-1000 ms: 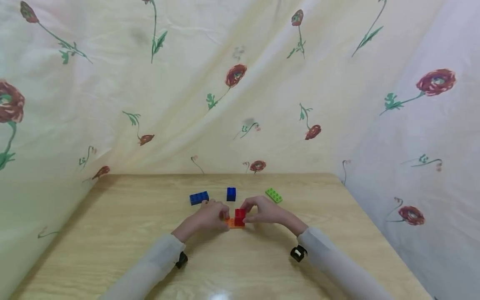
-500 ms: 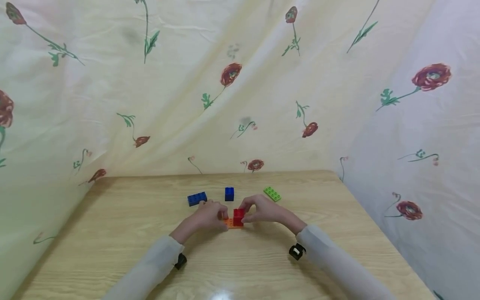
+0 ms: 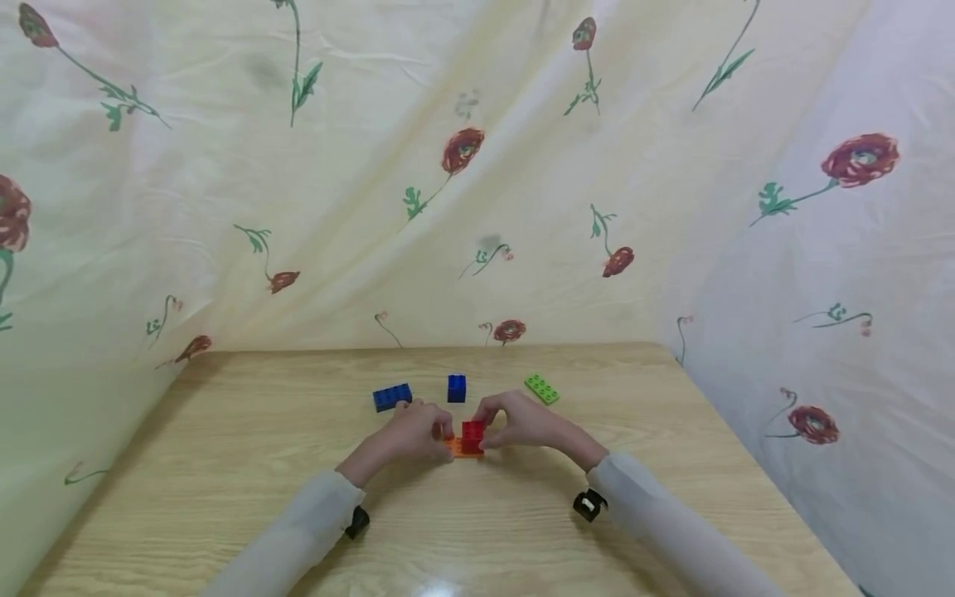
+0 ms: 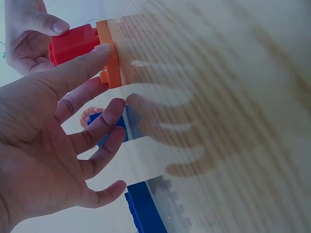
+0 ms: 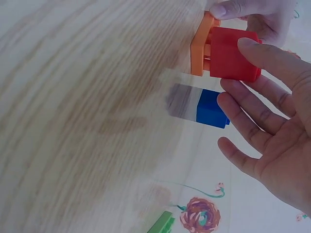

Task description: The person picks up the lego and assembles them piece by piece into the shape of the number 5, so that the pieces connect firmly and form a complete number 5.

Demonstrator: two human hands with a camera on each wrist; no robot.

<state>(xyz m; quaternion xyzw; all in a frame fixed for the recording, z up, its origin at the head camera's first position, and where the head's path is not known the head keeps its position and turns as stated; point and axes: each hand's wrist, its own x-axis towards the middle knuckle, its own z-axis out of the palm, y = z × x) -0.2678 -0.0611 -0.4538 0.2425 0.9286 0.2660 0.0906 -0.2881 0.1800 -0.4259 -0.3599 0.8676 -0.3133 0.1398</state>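
Observation:
A red toy building brick (image 3: pixel 472 436) stands over the right end of a flat orange building plate (image 3: pixel 464 453). In the right wrist view, orange studs show in the narrow space between the red brick (image 5: pixel 233 56) and the plate (image 5: pixel 198 48). My right hand (image 3: pixel 518 419) pinches the red brick between thumb and fingers from the right. With thumb and index finger, my left hand (image 3: pixel 418 431) holds the plate's left end. The other fingers of the left hand (image 4: pixel 48 131) spread loosely in the left wrist view. The plate lies at the tabletop.
Behind the hands stand a long blue brick (image 3: pixel 392 397) at the left and a small blue brick (image 3: pixel 457 389) in the middle. A light green studded plate (image 3: pixel 541 389) lies at the back right. Flower-printed cloth (image 3: pixel 373 166) hangs around the wooden table (image 3: pixel 462 531).
The head view has shifted slightly. Both hands keep their holds in almost the same places, and the red brick appears very slightly lower over the orange plate.

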